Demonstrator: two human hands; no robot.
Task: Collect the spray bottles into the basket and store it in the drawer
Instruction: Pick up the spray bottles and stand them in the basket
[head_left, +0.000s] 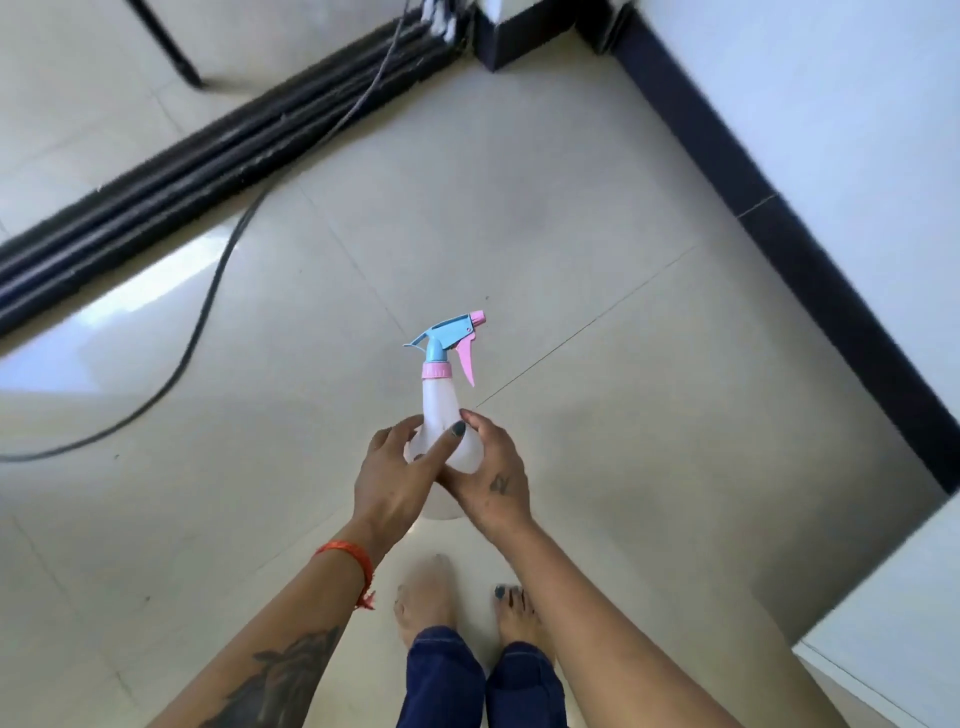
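Head view: spray bottle (441, 415), translucent, blue-pink trigger, upright above tiled floor (597, 234). Left hand (395, 478) and right hand (493, 478): each grip wrapped round its lower body. Basket, drawer unseen. Risk: smooth plastic slipping, dropping near bare feet; cable (208, 322) far left may trip.

Spray bottle (441, 415) upright above the floor (597, 234), left hand (392, 480) on its left, right hand (491, 478) on its right, feet (421, 597) below it, cable (208, 306) far left, baseboard (779, 218) right of it
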